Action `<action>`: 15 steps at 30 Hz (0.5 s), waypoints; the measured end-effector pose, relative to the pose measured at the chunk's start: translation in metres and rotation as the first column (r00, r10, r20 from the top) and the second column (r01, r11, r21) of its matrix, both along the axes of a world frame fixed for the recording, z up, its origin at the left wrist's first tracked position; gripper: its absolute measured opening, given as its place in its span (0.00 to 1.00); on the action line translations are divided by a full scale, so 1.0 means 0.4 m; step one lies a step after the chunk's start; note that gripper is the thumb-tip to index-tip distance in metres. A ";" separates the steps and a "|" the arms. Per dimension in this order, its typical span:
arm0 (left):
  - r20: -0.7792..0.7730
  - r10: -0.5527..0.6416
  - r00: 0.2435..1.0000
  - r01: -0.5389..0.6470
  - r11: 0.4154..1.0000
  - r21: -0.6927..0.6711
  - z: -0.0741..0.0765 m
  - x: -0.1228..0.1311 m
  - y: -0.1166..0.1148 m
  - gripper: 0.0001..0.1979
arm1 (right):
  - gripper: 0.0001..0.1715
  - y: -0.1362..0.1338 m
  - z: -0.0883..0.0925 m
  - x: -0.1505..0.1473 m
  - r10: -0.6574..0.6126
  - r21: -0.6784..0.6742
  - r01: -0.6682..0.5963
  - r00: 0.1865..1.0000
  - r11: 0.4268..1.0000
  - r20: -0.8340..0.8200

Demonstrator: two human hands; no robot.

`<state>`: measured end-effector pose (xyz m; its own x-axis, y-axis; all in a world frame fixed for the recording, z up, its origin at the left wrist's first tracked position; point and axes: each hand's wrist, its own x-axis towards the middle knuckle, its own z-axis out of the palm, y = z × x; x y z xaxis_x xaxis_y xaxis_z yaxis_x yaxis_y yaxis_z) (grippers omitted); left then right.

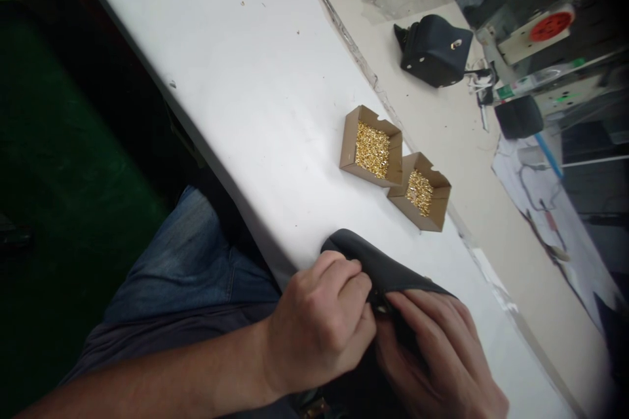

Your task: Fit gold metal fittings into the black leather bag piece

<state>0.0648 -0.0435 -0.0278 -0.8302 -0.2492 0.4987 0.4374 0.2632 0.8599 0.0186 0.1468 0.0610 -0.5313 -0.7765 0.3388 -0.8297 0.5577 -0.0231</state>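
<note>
A black leather-like bag [388,266] lies at the near edge of the white table, its smooth edge raised and its lower part hidden by my hands and shadow. My left hand [327,321] is closed, fingers curled and pinching at the bag's inner side. My right hand [442,340] grips the same bag, fingers laid over its edge and thumb underneath. Between the fingertips a small shiny metal fitting [381,308] shows, too dark to make out fully. Beyond the hands stand two cardboard boxes, the left box [348,141] and the right box [439,206], holding small gold-coloured metal pieces.
The white tabletop [236,78] runs diagonally, with a few tiny scraps on it. On the cream surface behind sits another black bag [435,52] with a gold clasp. Farther right are a machine with a red disc [550,26], a plastic bottle [535,78] and white sheets.
</note>
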 end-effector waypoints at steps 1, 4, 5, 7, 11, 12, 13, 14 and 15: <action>-0.026 -0.016 1.000 0.016 1.000 -0.024 -0.002 -0.002 -0.005 0.11 | 0.20 -0.003 0.002 0.000 0.004 -0.001 -0.004 1.000 1.000 0.000; -0.062 -0.086 0.994 0.079 0.991 -0.107 -0.005 -0.003 -0.020 0.10 | 0.20 -0.012 0.005 -0.002 -0.002 -0.009 0.003 1.000 1.000 0.018; -0.056 -0.111 0.992 0.103 0.986 -0.132 -0.006 -0.003 -0.024 0.10 | 0.19 -0.015 0.006 -0.003 -0.005 -0.015 0.006 1.000 1.000 0.021; -0.034 -0.151 0.988 0.143 0.976 -0.164 -0.007 0.000 -0.030 0.10 | 0.20 -0.016 0.005 -0.005 -0.005 -0.022 0.005 1.000 1.000 0.019; -0.008 -0.183 0.983 0.179 0.969 -0.172 -0.007 0.003 -0.035 0.10 | 0.20 -0.011 0.004 -0.008 0.015 0.003 -0.015 1.000 1.000 0.012; 0.000 -0.189 0.982 0.187 0.968 -0.167 -0.007 0.001 -0.035 0.09 | 0.20 -0.011 0.004 -0.009 0.013 0.006 -0.013 1.000 1.000 0.016; 0.004 -0.197 0.980 0.195 0.967 -0.167 -0.007 -0.002 -0.034 0.08 | 0.21 -0.012 0.004 -0.009 0.009 0.006 -0.009 1.000 1.000 0.020; 0.008 -0.205 0.979 0.203 0.965 -0.168 -0.007 -0.007 -0.033 0.08 | 0.21 -0.014 0.005 -0.010 0.003 0.003 -0.003 1.000 1.000 0.026; 0.010 -0.214 0.977 0.212 0.962 -0.169 -0.007 -0.012 -0.032 0.08 | 0.21 -0.017 0.006 -0.010 -0.005 -0.003 0.005 0.999 1.000 0.032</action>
<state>0.0601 -0.0563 -0.0307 -0.8507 0.0210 0.5252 0.5059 0.3038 0.8073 0.0144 0.1402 0.0635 -0.5458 -0.7729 0.3236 -0.8258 0.5617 -0.0514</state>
